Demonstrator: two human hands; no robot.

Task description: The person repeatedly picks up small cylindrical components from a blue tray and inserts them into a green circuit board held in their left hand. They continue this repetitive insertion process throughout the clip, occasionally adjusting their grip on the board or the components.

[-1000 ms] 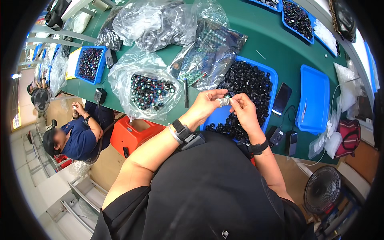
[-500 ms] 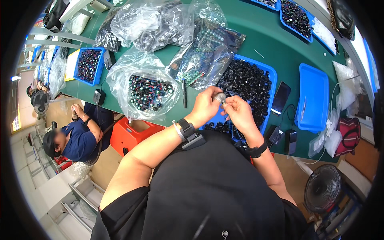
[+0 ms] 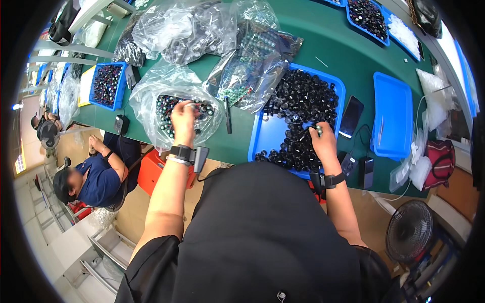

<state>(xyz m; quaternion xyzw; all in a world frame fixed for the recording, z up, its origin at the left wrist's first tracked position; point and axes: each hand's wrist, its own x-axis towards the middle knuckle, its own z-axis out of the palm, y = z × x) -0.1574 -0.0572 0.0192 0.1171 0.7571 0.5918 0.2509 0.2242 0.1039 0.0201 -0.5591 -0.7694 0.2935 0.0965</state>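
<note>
My left hand [image 3: 183,121] reaches over an open clear plastic bag [image 3: 143,96] of small round parts with dark red and blue wires [image 3: 164,120]. Its fingers are closed at the pile, with a pale rounded bit at their tips that I cannot make out. My right hand [image 3: 325,141] is above the right side of a blue tray [image 3: 266,134] of black round caps [image 3: 298,98]. Between its thumb and fingers sits a small round silvery-green part [image 3: 319,131].
A black pen [image 3: 228,116] lies between bag and tray. Right of the tray are a phone [image 3: 351,116] and another blue tray [image 3: 391,116]. Bulky clear bags [image 3: 184,33] fill the back. A person [image 3: 98,171] sits at left, near a red stool [image 3: 151,171].
My hands were together over the tray, fingering a small silvery part. They have separated: the left moved left to the bag, the right moved right and slightly down with a small round part.
</note>
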